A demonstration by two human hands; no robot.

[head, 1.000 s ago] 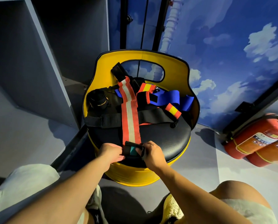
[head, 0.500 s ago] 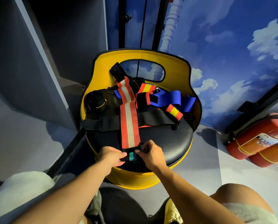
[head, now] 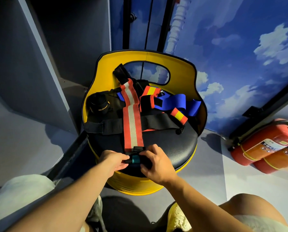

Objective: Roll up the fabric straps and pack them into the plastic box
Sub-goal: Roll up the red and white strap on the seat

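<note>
An orange strap with a grey middle stripe (head: 131, 119) lies lengthwise on the black seat (head: 178, 144) of a yellow chair. Its near end is a small black roll with a teal band (head: 135, 159). My left hand (head: 113, 162) pinches the roll's left side and my right hand (head: 156, 162) grips its right side. Behind lie a blue strap (head: 176, 102), a black strap (head: 158, 120), orange-and-yellow strap ends (head: 179, 115) and a rolled black strap (head: 99, 105). No plastic box is in view.
The chair's yellow backrest (head: 181, 64) rises behind the straps. Two red fire extinguishers (head: 267, 144) lie on the floor at the right. A grey cabinet (head: 22, 64) stands at the left. My knees show at the bottom corners.
The roll at the strap's near end has turned a little further up the strap between both hands. The camera has shifted slightly.
</note>
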